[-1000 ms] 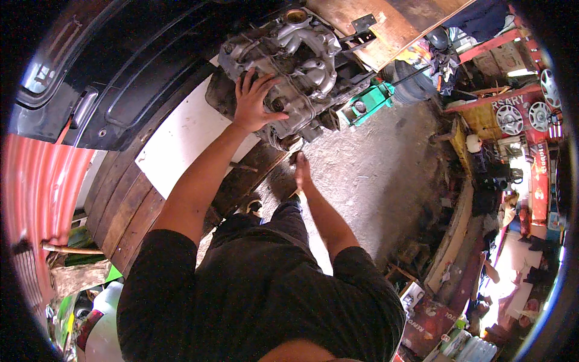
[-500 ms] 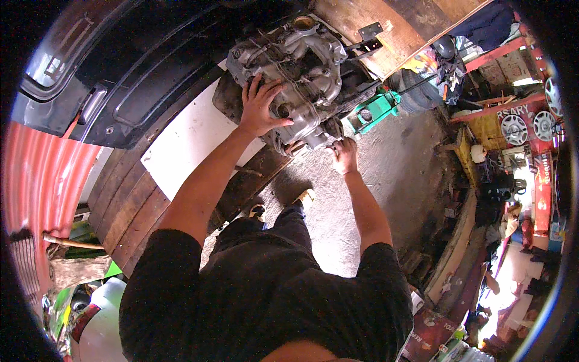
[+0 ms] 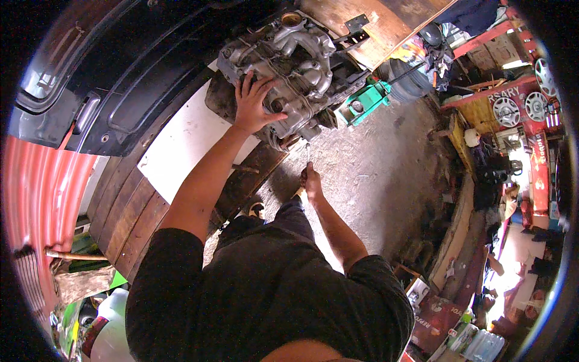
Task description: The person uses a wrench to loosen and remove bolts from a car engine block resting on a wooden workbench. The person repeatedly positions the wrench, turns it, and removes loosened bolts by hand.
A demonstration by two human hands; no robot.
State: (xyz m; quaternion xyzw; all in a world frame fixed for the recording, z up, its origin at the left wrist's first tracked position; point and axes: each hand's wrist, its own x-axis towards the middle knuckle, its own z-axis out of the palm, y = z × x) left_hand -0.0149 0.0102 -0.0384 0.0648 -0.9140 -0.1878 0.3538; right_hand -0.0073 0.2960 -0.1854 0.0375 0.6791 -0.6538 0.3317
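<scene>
A grimy grey metal engine (image 3: 298, 75) rests on the wooden bench at the top centre, with pipes and castings on its upper side. My left hand (image 3: 256, 105) lies on its near left part, fingers spread over the metal and thumb stretched out to the right. Below the engine's near end, my right hand (image 3: 311, 184) is closed around a slim metal wrench (image 3: 309, 154). The wrench points up toward the engine, its tip close to the near underside; whether they touch I cannot tell. The end inside my fist is hidden.
A white panel (image 3: 184, 142) lies on the wooden planks (image 3: 129, 211) at left, beside a black vehicle door panel (image 3: 142, 90). Right of the engine, a green jack (image 3: 366, 102) stands on the concrete floor (image 3: 374, 175) near a tyre (image 3: 410, 81). Wheel covers (image 3: 506, 113) hang far right.
My right hand has dropped away from the engine's near end, down and left toward my body, and the wrench now shows. My left hand stays on the engine. The view has shifted slightly.
</scene>
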